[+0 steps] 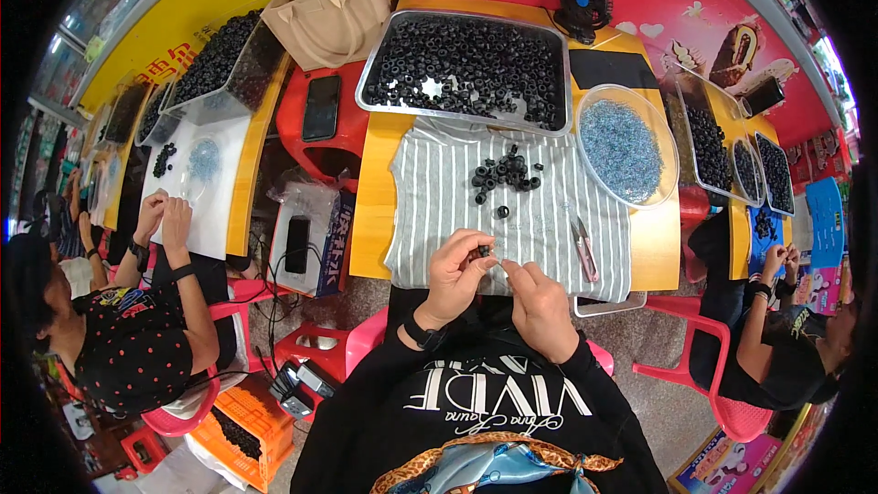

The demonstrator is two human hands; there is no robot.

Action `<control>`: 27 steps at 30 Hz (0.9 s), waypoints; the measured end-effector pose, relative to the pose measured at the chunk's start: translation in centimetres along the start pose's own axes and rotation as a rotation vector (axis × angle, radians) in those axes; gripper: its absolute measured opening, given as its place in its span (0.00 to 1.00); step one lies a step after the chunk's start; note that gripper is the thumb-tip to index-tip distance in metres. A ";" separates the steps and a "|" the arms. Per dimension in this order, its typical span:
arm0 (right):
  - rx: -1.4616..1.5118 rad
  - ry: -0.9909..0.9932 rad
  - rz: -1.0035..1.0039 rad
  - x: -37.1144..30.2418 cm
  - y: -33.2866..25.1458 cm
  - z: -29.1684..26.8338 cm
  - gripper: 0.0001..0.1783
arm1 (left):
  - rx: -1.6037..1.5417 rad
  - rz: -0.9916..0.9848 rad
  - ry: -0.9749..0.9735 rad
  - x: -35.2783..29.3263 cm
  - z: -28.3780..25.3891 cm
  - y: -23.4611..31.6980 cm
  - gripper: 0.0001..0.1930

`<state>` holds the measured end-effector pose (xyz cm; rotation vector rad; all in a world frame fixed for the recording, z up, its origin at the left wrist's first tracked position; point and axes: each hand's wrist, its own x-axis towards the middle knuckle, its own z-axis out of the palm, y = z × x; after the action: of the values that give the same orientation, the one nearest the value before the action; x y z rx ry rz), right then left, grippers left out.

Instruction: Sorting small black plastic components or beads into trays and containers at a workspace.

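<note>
Over the near edge of a grey-and-white striped cloth [540,165], my left hand [453,276] is closed around a small black ring-shaped part [484,252], held between thumb and fingers. My right hand [541,309] is just beside it, thumb and forefinger pinched together close to the part. What that pinch holds is too small to make out. Beyond my hands lies a single black part [503,212], and a loose pile of black parts [508,172] is behind it. Pink-handled scissors or snips [585,252] lie to the right.
A metal tray [366,96] of black parts stands at the back. At right is a round clear tub [672,160] of tiny bluish pieces. A small black fan [583,7], a beige bag [334,14] and a phone [321,110] are around. People work at tables on both sides.
</note>
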<state>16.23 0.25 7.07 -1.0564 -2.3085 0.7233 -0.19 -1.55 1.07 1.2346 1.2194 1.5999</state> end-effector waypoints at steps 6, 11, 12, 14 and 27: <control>-0.066 -0.026 0.025 -0.2 -0.4 0.2 0.24 | 0.152 0.075 0.056 -0.1 0.6 0.2 0.11; -0.091 -0.022 0.090 0.1 -1.2 0.5 0.22 | 0.135 0.054 0.066 0.0 0.7 0.3 0.10; -0.104 -0.023 0.090 0.2 -1.2 0.6 0.23 | 0.109 0.031 0.070 0.0 0.7 0.4 0.10; -0.116 -0.026 0.090 0.4 -1.2 0.8 0.23 | 0.092 0.017 0.077 0.1 0.7 0.3 0.10; 0.084 0.028 0.011 1.0 -0.1 -1.1 0.19 | -0.335 -0.145 0.020 0.3 -0.4 -1.1 0.09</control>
<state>16.25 1.28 8.16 -1.0360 -2.2300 0.7977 -0.65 -1.08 0.01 0.9001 0.9786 1.6316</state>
